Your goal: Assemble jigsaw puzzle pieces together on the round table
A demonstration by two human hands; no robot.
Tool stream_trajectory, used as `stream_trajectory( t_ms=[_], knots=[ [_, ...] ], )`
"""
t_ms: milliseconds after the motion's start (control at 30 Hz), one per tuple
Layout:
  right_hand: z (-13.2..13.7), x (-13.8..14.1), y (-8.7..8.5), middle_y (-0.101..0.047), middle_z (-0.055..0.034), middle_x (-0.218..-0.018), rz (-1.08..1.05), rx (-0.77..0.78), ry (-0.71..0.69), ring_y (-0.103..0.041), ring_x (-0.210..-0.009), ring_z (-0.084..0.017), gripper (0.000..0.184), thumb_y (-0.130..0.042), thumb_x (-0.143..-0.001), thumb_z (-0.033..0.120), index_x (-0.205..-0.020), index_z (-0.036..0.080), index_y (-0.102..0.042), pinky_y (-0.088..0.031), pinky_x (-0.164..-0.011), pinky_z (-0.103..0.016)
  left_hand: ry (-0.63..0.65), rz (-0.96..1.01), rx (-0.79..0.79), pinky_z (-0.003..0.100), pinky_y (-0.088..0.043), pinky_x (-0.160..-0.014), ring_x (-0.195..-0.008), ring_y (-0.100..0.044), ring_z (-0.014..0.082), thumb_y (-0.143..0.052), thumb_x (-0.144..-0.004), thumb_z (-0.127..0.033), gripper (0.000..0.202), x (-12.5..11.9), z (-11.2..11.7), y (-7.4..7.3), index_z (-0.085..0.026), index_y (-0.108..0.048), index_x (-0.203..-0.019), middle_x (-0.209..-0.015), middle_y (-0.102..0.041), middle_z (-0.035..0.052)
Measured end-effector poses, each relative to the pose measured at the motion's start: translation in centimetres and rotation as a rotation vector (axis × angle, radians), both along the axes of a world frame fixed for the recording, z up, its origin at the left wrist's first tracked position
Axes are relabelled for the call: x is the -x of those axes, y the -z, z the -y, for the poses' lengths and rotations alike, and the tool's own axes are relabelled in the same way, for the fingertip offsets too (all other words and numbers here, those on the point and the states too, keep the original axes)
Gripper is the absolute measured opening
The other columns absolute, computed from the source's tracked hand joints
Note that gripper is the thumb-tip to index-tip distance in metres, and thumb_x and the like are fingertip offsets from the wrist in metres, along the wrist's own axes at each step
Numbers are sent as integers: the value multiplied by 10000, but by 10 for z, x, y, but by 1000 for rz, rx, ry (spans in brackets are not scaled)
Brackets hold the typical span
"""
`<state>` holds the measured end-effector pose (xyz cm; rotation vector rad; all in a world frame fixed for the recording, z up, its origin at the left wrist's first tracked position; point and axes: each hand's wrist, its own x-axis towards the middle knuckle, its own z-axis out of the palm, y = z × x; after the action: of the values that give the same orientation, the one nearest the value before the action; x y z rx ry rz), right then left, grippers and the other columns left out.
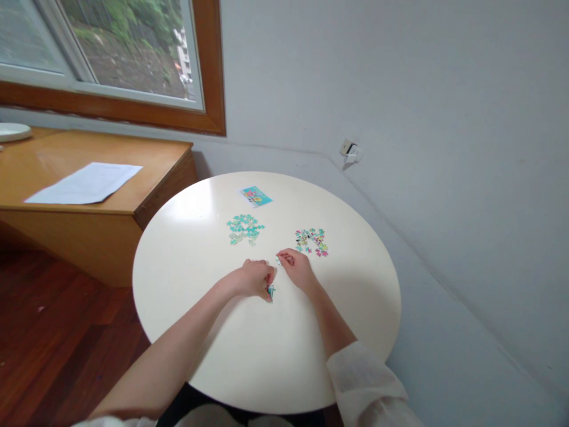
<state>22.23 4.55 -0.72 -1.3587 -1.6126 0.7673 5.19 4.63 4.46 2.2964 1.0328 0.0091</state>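
Jigsaw pieces (271, 291) sat pinched in the narrowed left hand (256, 277) near the center of the desk (262, 356) as the right hand (297, 270) closed tightly on a small piece (278, 260). Teal pieces (245, 228) lay toward 11 o'clock, a multicolored pile (312, 240) toward 1.

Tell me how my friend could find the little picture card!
Find the round white table. Near its far edge, beyond the teal puzzle pieces, lies the picture card: one whole blue rectangle, while those neighbours are small loose shapes.
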Motion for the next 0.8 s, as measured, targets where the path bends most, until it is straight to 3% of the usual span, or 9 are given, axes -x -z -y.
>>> stream_trajectory(
  t_ms=[200,467,800],
  knots=[
    [0,0,-1,-654,-31,-712,-4,1,-7,-595,-635,-138,168,-508,-745,306,-764,176,-613,-467,-612,-258,55,-31,-11,278,-327,-756,-802,-544,184,-750,-566,-236,243,-1,0,1,-183,-531,-656,-725,-580,-21],
    [0,0,-2,-654,-30,-715,-2,3,-3,-590,-633,-136,165,-510,-741,306,-763,177,-609,-468,-617,-258,50,85,81,203,-307,-544,-599,-480,108,-627,-613,-94,160,2,-2,0,-190,-508,-661,-601,-511,-58],
    [0,1,-1,-637,-22,-692,-62,7,25,-566,-610,-133,186,-525,-728,340,-756,179,-613,-456,-597,-265,-60,295,158,208,-291,-490,-517,-427,95,-552,-579,-105,100,7,-7,5,-183,-516,-631,-542,-478,-63]
  ],
)
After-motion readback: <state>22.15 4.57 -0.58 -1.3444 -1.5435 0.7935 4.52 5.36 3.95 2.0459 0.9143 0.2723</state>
